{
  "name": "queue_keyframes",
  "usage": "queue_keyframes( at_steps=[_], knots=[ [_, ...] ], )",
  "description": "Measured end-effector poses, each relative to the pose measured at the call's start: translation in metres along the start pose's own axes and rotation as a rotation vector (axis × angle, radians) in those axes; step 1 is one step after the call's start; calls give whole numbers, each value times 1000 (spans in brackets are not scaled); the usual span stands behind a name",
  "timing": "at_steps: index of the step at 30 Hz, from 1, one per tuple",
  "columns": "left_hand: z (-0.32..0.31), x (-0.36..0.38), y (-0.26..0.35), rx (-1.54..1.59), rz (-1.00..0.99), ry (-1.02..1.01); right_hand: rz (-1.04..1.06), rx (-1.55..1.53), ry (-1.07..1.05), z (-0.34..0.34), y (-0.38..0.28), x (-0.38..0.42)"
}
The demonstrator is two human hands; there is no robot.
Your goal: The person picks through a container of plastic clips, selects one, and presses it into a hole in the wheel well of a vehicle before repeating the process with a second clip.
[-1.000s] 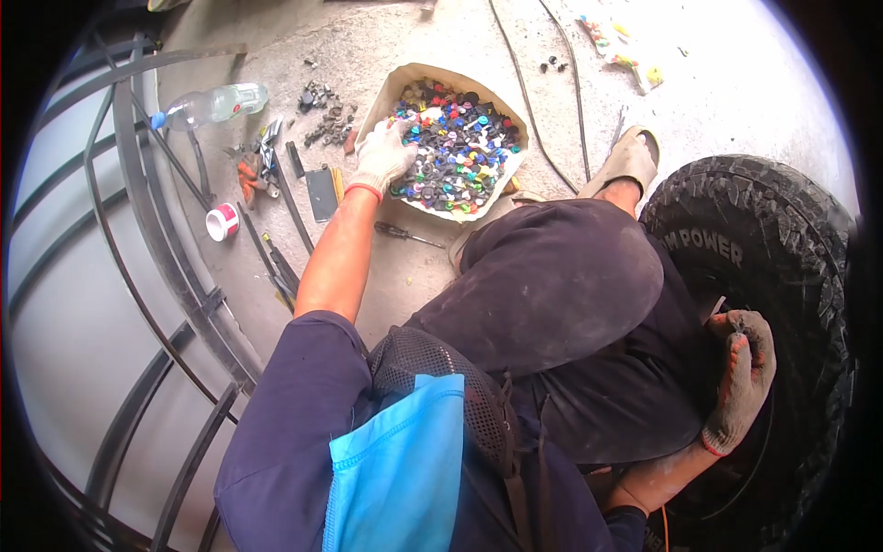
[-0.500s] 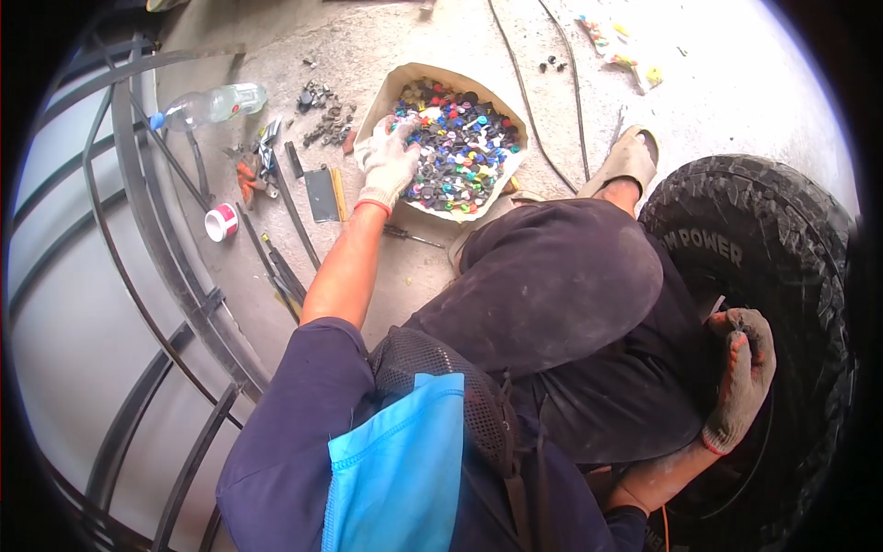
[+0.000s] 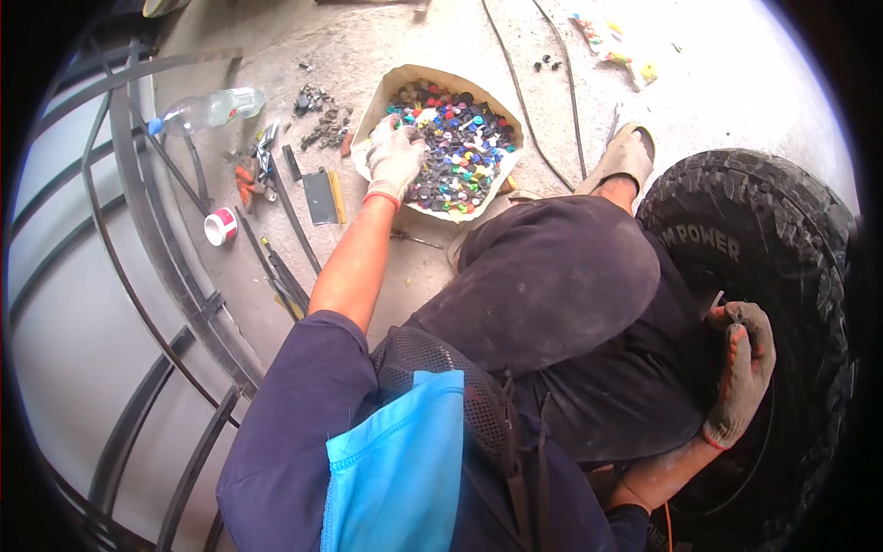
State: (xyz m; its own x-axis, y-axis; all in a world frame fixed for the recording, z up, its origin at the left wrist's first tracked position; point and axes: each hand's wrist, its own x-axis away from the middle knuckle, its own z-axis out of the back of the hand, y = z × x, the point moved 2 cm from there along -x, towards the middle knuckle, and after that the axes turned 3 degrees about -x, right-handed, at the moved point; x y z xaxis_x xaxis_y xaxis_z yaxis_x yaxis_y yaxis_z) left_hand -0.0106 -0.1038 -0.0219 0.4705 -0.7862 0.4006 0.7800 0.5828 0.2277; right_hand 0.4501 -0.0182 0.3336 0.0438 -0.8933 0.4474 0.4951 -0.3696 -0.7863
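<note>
My left hand (image 3: 395,158), in a pale work glove, reaches into the left side of an open cream sack (image 3: 370,118). Its bent fingers stand apart over a heap of small coloured plastic clips (image 3: 464,147); the fingertips are partly hidden. On the other side, my right hand (image 3: 743,377), in a grey glove with orange showing at the fingers, hangs beside a large black tyre (image 3: 750,207). Those fingers are pinched together, and a small dark bit shows at the tips, too small to name.
A clear plastic bottle (image 3: 216,109), a white-and-red tape roll (image 3: 221,226), a flat dark panel (image 3: 320,198) and a screwdriver (image 3: 418,239) lie left of my legs. Black metal bars (image 3: 147,184) line the left. A cable (image 3: 520,83) crosses the floor beyond the sack.
My left hand has shifted slightly right over the clips, and its fingers look more bent. The right hand stays beside the tyre with the same pinch.
</note>
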Motion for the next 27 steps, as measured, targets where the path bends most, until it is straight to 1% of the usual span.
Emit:
queue_keyframes(
  at_steps=[1,2,3,5,6,8,9,11,12,14,15,17,18,23,25,26,27],
  knots=[
    [3,1,0,13,-13,8,3,-16,4,-1,0,0],
    [-2,3,-6,-2,-68,58,3,-16,5,0,1,1],
    [-5,3,-11,-2,-67,58,-3,-12,7,0,1,0],
    [-14,3,-21,193,41,-69,-10,-7,6,0,1,0],
    [-13,5,-20,194,43,-70,-15,-6,6,0,1,0],
    [-6,10,-17,77,-36,76,-17,-5,5,0,1,0],
    [-8,10,-18,77,-35,76,-14,-4,2,0,1,0],
    [-12,7,-21,100,-9,13,-10,-2,-2,0,0,0],
    [-11,6,-20,100,-9,13,-8,18,-4,-1,-2,0],
    [-13,2,-18,225,27,-51,-7,40,-5,-2,-3,0],
    [-9,4,-12,225,27,-52,-6,33,-3,-2,-2,0],
    [0,5,2,8,-42,68,-7,27,-3,-3,-3,0],
    [7,3,9,-30,-26,5,-6,31,8,-4,-4,0],
    [2,-8,15,-78,2,-26,7,43,-2,-4,-4,-1],
    [-2,-12,15,43,17,-59,10,38,-7,-4,-4,-1],
    [-4,-13,14,43,16,-60,9,38,-7,-3,-4,-1],
    [-4,-13,12,-25,4,-62,9,41,-7,-4,-5,-1]
  ],
)
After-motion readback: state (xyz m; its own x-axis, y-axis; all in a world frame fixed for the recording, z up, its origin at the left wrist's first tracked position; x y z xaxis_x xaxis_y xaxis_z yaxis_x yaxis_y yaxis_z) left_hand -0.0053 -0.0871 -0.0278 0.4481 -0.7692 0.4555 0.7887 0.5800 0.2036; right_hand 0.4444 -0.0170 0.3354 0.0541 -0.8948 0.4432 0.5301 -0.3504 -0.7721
